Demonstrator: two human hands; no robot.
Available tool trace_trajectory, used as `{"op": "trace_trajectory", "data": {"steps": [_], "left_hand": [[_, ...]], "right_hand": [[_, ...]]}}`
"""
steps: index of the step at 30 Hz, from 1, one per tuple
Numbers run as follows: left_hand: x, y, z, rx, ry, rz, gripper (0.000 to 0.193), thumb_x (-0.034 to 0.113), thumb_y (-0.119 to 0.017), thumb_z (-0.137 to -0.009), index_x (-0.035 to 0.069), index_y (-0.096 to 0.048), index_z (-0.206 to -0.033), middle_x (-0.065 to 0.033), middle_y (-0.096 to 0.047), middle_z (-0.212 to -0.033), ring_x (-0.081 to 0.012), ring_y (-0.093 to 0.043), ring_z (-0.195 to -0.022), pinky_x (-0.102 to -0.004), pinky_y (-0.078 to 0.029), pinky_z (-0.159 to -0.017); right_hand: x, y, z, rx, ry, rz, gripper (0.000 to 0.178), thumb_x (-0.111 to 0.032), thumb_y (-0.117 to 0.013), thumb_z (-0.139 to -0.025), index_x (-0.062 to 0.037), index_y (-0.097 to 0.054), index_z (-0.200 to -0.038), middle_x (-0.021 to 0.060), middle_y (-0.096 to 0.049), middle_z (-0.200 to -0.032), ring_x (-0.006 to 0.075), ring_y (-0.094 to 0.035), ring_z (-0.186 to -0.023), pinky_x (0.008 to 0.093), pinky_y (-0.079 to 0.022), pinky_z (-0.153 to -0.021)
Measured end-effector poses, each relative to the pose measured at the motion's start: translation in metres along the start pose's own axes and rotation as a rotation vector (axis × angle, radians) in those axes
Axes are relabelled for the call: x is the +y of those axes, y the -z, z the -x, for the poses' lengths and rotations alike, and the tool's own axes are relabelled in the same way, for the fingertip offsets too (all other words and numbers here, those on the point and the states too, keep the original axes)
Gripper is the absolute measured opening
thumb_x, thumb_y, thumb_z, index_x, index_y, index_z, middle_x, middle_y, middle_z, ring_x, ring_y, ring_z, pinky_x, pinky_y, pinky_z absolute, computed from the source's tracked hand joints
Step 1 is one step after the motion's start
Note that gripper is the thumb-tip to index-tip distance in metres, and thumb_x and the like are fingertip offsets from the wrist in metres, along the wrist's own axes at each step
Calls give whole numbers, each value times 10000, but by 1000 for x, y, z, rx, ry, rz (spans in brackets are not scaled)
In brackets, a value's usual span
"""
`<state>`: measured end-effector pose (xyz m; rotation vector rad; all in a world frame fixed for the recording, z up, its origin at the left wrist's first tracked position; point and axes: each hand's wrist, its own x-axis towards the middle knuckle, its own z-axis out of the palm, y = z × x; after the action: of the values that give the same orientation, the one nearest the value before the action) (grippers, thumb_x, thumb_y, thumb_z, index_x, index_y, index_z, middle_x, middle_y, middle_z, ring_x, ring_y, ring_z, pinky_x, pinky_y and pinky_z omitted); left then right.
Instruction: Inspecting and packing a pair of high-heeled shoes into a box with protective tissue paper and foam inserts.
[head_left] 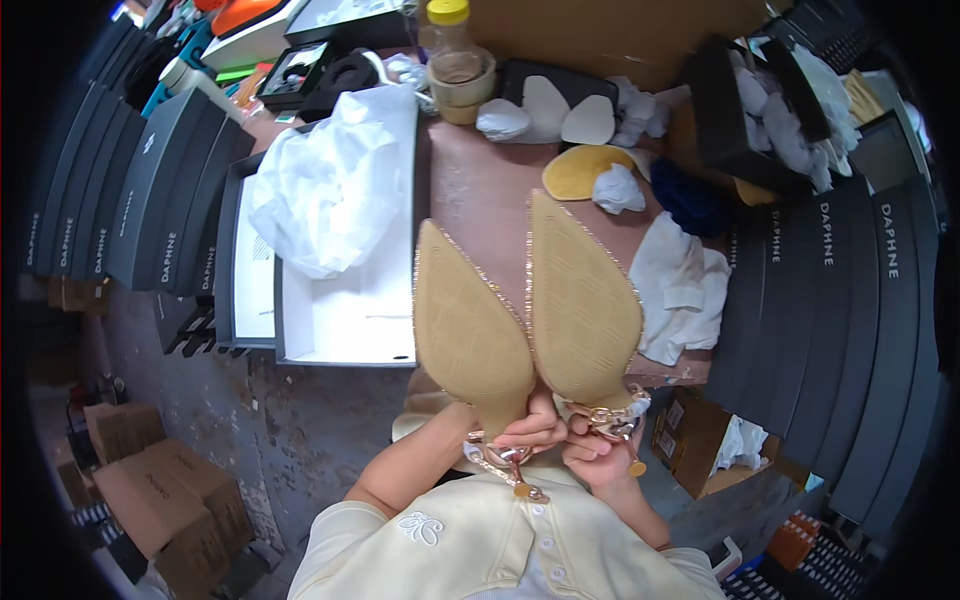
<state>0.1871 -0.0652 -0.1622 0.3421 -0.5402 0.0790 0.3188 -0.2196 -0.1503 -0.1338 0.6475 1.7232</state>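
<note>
A pair of pointed high-heeled shoes is held up before my chest, soles toward me and toes pointing away. The left shoe (470, 320) and the right shoe (583, 300) have beige textured soles, sparkling stone-like edging and shiny gold heels with chain-like trim. My left hand (530, 428) has its fingers closed around the heel end of the left shoe. Closed on the other shoe near its heel is my right hand (592, 455). Left of the shoes, an open shoebox (345, 335) with a white inside holds crumpled white tissue paper (330, 200).
Dark shoeboxes stand in rows at the left (165, 190) and right (825, 310). A white cloth (685, 290), a yellow pad (585, 172) and a yellow-capped bottle (447, 25) in a tape roll lie across the table. Brown cartons (165, 490) sit low at left.
</note>
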Motion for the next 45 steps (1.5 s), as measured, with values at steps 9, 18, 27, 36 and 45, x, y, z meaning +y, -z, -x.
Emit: {"op": "trace_trajectory", "data": {"steps": [9, 18, 27, 36, 45], "left_hand": [[2, 2, -1, -82, 0, -23, 629, 645, -353, -857, 111, -436, -534, -21, -541, -485, -129, -419, -519, -252, -345, -606], [2, -50, 7, 1437, -235, -272, 421, 342, -416, -940, 5, -560, -731, -103, -592, -621, -169, -453, -515, -281, -406, -530], [24, -36, 13, 1439, -430, -364, 339, 195, -364, -980, -13, -391, -1246, -166, -584, -1055, -232, -624, -925, -319, -543, -761], [36, -6, 24, 1519, -410, -613, 788, 38, -495, -886, 140, 33, -1462, -199, -560, -1142, -176, -588, -918, -267, -467, -792], [15, -32, 34, 1379, -419, -817, 830, 417, -462, -874, 47, 11, -1448, -220, -386, -1306, -252, -434, -1174, -343, -364, -952]], "right_hand": [[-6, 3, 1, -67, 79, 81, 880, -745, -421, -740, 24, -517, -1155, 221, -613, -933, 132, -509, -569, 266, -396, -550], [-25, -37, 5, 300, 1319, 1099, 495, -516, -483, -777, -24, -502, -833, 118, -600, -830, 230, -586, -681, 348, -504, -537], [-18, -90, -39, 141, 1289, 2107, 389, -145, -760, -596, -9, -475, -824, 246, -636, -999, 236, -655, -834, 309, -505, -720], [-61, -210, -55, 4, 509, 2453, 680, -214, -688, -769, 1, -387, -1339, 233, -543, -1196, 307, -528, -1142, 332, -393, -962], [-123, -195, -269, 552, 1502, 3538, 369, -210, -618, -726, -20, -598, -1042, 142, -593, -1052, 250, -548, -1038, 347, -482, -802]]}}
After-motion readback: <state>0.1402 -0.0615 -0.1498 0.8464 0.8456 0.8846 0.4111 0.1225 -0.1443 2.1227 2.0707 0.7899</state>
